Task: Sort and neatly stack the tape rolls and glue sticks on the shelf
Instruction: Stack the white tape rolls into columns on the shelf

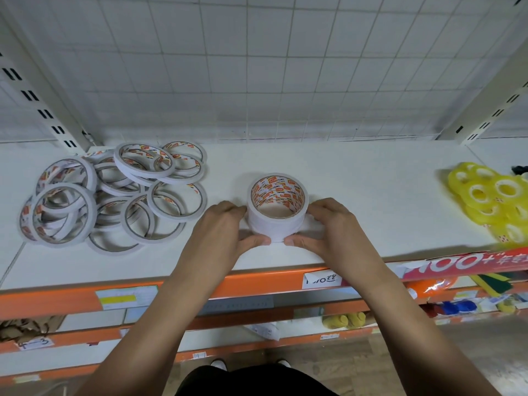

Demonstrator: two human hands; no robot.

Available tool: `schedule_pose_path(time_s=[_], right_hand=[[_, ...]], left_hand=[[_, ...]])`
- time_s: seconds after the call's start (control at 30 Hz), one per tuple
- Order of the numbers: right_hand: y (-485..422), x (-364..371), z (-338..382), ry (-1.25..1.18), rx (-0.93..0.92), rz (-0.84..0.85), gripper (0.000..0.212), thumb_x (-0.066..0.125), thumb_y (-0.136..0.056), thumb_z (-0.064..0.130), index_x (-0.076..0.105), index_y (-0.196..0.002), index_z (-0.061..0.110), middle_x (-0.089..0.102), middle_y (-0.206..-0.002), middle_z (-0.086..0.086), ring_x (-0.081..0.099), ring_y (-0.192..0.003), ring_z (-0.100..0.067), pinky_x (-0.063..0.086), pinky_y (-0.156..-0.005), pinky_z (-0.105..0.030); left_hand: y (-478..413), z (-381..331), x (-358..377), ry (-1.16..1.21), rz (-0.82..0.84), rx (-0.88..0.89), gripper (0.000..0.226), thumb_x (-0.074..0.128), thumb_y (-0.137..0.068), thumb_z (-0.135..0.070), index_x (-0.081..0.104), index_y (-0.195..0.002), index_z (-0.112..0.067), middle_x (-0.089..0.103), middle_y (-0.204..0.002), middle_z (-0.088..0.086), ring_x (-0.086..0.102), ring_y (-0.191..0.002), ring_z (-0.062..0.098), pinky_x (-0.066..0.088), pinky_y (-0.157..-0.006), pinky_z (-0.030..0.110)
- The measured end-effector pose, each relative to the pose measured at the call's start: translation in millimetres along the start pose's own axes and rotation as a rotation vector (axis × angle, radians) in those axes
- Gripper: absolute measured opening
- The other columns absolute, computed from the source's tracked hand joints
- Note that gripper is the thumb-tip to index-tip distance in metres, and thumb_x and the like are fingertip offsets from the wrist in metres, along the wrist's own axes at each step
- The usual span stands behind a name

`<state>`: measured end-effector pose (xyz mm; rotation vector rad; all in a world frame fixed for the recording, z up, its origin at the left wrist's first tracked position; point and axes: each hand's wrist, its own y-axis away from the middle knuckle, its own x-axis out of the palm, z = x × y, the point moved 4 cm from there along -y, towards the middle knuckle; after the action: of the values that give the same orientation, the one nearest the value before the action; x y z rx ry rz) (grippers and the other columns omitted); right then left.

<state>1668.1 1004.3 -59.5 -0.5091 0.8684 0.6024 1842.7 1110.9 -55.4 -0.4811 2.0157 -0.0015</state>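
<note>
Head view. Stack of white tape rolls (pixel 273 225) stands upright on the shelf (pixel 371 195), about midway between its left and right edges and nearer the front edge than the back; cores face up, with red-orange print on the inner lining. Left hand (pixel 220 227) cups the stack's left side and right hand (pixel 328 227) its right side. Each grip is curled round the stack, fingers wrapped behind, with the thumbs low on the near side and almost meeting. Loose pile of thin white tape rolls (pixel 114 192) lies toward the back left corner, overlapping, some tilted, apart from the stack. Yellow tape rolls (pixel 491 201) lie in a cluster at the right edge. The orange front rail (pixel 257 278) carries a paper label (pixel 321 280). Wire grid panel (pixel 257 67) stands behind the shelf.
</note>
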Motion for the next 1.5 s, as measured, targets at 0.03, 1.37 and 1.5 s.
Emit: schedule_pose_path(time_s=[0.03,1.37,1.5], right_hand=[[0,1,0,-0.002,0.013,-0.006,0.055,0.086,-0.066,0.042,0.071,-0.11,0.013,0.063,-0.104,-0.004,0.057,-0.1,-0.022,0.041,-0.085,-0.024],[-69,87,185,-0.012,-0.356,0.157,0.013,0.063,-0.09,0.02,0.068,-0.099,0.012,0.065,-0.099,-0.006,0.06,-0.095,-0.024,0.048,-0.085,-0.039],[-75,91,200,-0.055,-0.371,0.098,0.009,0.062,-0.09,0.018,0.069,-0.093,0.014,0.067,-0.093,-0.004,0.06,-0.09,-0.019,0.048,-0.082,-0.037]], left_hand=[[0,0,1,-0.009,0.001,0.009,0.052,0.078,-0.072,-0.052,0.071,-0.106,-0.013,0.065,-0.101,0.006,0.058,-0.093,0.024,0.047,-0.077,0.036],[86,113,-126,-0.442,-0.204,-0.174,0.033,0.067,-0.08,-0.035,0.06,-0.103,-0.012,0.056,-0.098,0.008,0.058,-0.089,0.032,0.045,-0.066,0.036],[80,140,-133,-0.444,-0.228,-0.25,0.062,0.069,-0.075,-0.049,0.052,-0.121,-0.01,0.051,-0.119,0.015,0.05,-0.107,0.038,0.046,-0.083,0.047]])
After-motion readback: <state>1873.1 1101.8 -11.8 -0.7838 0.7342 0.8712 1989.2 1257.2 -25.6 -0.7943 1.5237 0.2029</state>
